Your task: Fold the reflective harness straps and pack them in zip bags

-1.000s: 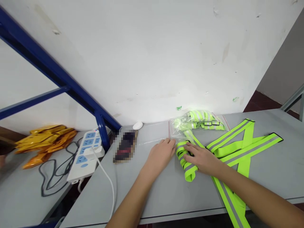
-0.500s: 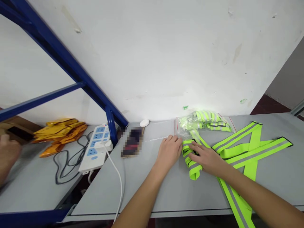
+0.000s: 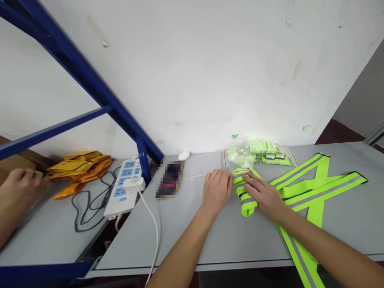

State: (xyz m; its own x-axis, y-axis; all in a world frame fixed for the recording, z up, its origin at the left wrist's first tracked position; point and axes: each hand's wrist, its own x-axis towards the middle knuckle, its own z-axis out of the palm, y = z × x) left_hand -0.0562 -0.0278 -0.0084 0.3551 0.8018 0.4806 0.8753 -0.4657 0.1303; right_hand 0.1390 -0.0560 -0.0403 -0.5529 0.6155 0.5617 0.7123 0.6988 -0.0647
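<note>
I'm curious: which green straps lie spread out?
The crossed straps, running over the table's front edge; the roll under the right hand and the bagged bundle are gathered up.

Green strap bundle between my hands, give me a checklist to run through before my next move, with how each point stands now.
1. Right hand on the strap bundle: ok.
2. Left hand gripping the bundle: cannot tell; it's close beside it.
3. Bundle's far end inside the clear plastic: cannot tell.
4. Loose straps all within the table's front edge: not ok, one end extends past it.
5. Phone apart from the bundle: ok.
</note>
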